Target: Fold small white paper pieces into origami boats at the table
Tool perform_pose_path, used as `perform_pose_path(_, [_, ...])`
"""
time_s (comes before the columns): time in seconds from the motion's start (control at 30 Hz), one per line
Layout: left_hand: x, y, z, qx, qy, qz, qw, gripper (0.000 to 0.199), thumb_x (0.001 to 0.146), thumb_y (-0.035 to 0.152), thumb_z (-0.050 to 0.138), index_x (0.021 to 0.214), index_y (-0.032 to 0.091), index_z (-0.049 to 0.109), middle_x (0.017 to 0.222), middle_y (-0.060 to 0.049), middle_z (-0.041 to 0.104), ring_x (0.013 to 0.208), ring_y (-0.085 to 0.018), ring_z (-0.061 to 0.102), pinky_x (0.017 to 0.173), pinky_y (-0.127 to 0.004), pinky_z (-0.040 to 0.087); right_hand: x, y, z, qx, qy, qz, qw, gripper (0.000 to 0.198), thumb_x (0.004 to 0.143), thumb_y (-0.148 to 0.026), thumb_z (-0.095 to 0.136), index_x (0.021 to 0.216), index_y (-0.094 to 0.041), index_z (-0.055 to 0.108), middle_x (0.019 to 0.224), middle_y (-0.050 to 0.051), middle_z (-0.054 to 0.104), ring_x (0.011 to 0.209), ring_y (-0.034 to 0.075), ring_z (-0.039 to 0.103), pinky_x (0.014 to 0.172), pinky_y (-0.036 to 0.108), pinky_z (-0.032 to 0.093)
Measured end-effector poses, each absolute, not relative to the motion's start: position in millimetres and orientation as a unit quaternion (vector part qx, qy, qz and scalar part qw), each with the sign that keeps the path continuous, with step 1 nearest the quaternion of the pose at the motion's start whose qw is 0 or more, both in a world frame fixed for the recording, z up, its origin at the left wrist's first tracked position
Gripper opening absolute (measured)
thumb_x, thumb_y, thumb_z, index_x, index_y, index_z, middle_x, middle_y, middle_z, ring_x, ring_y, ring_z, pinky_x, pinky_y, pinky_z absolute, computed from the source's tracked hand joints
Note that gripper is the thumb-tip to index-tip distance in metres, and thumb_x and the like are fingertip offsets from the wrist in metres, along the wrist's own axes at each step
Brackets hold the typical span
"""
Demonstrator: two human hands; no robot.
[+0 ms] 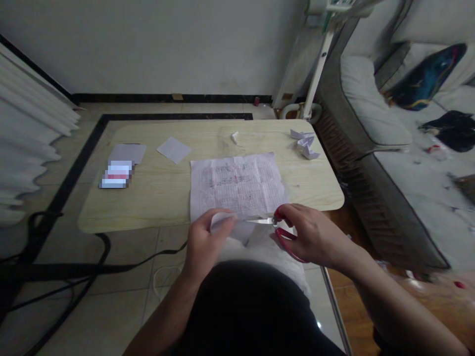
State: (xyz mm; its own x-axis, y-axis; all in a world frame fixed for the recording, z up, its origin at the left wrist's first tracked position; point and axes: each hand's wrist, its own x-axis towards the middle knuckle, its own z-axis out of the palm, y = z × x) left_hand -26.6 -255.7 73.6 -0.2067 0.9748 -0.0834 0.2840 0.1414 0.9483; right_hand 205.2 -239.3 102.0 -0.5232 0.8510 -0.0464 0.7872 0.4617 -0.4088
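Note:
Between thumb and fingers, my left hand (206,240) pinches a sheet of white paper (241,231) just over the table's near edge. My right hand (313,232) grips a pair of scissors (285,238) with red handles. Their metal blades point left and lie along the paper, toward my left thumb; how far they are parted is hard to tell. Beneath and beyond my hands, a creased printed sheet (237,180) lies flat on the wooden table (156,198).
A white paper square (174,150) and a paper stack (128,153) with a blurred phone-like object (117,174) lie on the left. Folded paper pieces (306,144) sit at the far right, and a small paper scrap (235,138) near the back. A sofa (374,109) stands right.

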Motion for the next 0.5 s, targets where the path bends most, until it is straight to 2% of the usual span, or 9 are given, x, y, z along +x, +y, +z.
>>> perform_pose_path(0.5, [-25.1, -256.0, 75.0, 0.483, 0.641, 0.441, 0.402, 0.01, 0.073, 0.029, 0.071, 0.077, 0.019, 0.071, 0.073, -0.001, 0.073, 0.069, -0.018, 0.068, 0.062, -0.025, 0.053, 209.2, -236.8, 94.7, -0.485, -0.85, 0.198, 0.057, 0.018, 0.085, -0.032, 0.062, 0.095, -0.017, 0.063, 0.076, 0.004, 0.065, 0.064, 0.015, 0.057, 0.058, 0.027, 0.034])
